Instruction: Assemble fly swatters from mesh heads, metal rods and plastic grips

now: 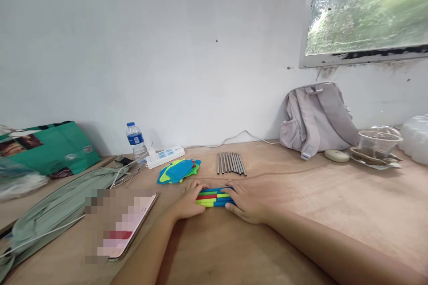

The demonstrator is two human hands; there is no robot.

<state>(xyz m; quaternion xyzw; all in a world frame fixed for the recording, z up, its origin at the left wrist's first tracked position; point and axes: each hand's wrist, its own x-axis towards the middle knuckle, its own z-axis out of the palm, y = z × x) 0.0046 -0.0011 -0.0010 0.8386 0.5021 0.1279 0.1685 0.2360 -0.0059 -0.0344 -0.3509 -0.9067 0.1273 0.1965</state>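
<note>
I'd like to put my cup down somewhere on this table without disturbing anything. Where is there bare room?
The widest bare wood lies right of the right hand, in front of the backpack. A smaller patch sits near the table's front edge, between the forearms. It is crowded left of the left hand: phone, green cloth, colored mesh pieces, power strip, water bottle.

A bundle of blue, green, red and yellow silicone sleeves (214,197) is located on the wooden table (301,205), enclosed between the left hand (187,199) on its left and the right hand (245,202) on its right. Behind it, a row of grey metal straws (230,163) is laid; to their left a pile of blue and green mesh pieces (179,171) is found, with a white power strip (165,156) and a clear plastic water bottle (135,140) behind. A pale grey fabric backpack (317,118) is propped against the wall at far right.
</note>
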